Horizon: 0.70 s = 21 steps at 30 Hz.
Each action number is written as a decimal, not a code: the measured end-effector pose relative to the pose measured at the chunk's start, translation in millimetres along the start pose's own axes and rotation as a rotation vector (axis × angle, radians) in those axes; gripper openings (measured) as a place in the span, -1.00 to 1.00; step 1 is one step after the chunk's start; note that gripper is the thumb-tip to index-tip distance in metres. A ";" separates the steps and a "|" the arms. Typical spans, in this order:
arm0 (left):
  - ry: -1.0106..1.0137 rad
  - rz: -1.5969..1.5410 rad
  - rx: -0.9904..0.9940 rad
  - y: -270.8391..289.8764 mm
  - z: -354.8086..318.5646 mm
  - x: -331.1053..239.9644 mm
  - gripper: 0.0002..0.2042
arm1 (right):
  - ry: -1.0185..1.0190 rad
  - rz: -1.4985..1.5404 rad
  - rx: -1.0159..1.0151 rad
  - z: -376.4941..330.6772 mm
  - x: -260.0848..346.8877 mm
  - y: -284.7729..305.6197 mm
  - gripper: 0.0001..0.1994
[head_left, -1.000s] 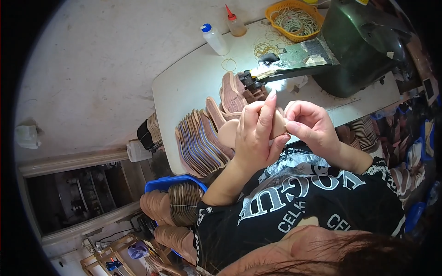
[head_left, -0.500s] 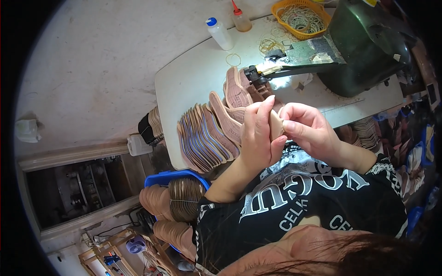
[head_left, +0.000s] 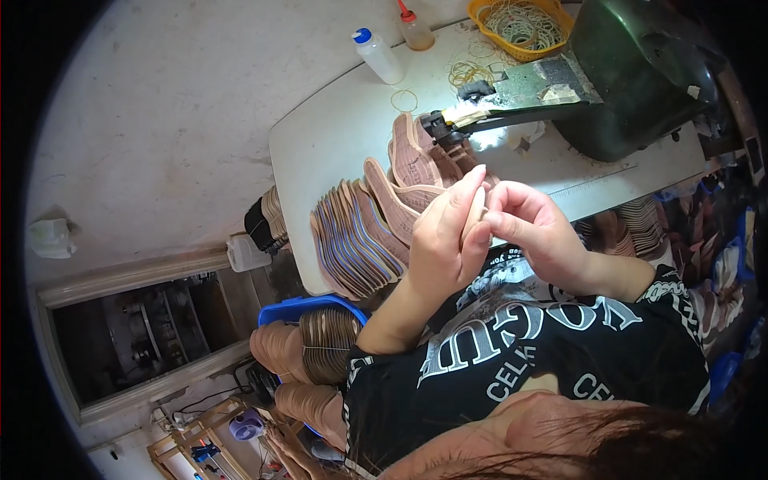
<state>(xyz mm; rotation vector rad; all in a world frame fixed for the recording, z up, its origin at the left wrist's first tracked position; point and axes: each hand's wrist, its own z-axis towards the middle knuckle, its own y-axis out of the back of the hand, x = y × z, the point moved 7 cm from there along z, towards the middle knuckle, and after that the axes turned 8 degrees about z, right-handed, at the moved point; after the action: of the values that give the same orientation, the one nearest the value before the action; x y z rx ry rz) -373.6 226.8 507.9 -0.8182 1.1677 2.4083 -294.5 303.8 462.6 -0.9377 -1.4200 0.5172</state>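
Note:
My left hand (head_left: 442, 240) and my right hand (head_left: 534, 232) meet above the near edge of a white table (head_left: 336, 136). Together they pinch a thin tan leather piece (head_left: 475, 210), seen edge-on between the fingers. Just left of my hands lies a fanned stack of tan and pinkish shoe-sole-shaped pieces (head_left: 352, 240). More such pieces (head_left: 416, 160) stand propped behind my hands, against the arm of a dark green sewing machine (head_left: 632, 72).
A white squeeze bottle with a blue cap (head_left: 378, 54) and a small red-tipped bottle (head_left: 414, 30) stand at the table's far edge. An orange basket of rubber bands (head_left: 524, 24) sits beside the machine. A blue bin of bundled soles (head_left: 320, 344) stands on the floor.
The tan piece, held broad and flat a second ago, is now edge-on between my fingers. Both hands have stayed together over the table's near edge.

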 end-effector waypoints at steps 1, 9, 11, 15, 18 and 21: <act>0.009 -0.023 0.012 -0.4 0.1 0.9 -0.52 | -0.010 -0.075 0.004 0.9 3.0 2.8 -0.87; 0.237 -0.550 0.250 -12.8 -1.1 12.6 -0.60 | 0.432 -0.922 0.259 16.7 79.4 -25.3 -0.90; 0.232 -0.607 0.270 -16.2 -0.3 12.7 -0.58 | 0.363 -0.938 0.322 26.0 80.6 -28.6 -0.91; 0.316 -0.775 0.372 -24.7 0.5 12.1 -0.55 | 0.176 -0.979 0.433 36.7 82.5 -27.1 -0.87; 0.421 -0.830 0.458 -30.9 -8.1 17.8 -0.41 | 0.096 -1.091 0.484 39.5 86.1 -35.7 -0.86; 0.507 -0.889 0.469 -31.0 -10.4 16.5 -0.42 | 0.145 -1.230 0.589 38.9 79.7 -40.5 -0.91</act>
<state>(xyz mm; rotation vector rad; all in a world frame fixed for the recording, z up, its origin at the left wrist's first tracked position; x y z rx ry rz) -366.4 238.1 473.8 -1.4300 1.1187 1.1886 -330.8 353.4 538.3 0.4152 -1.3210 -0.0909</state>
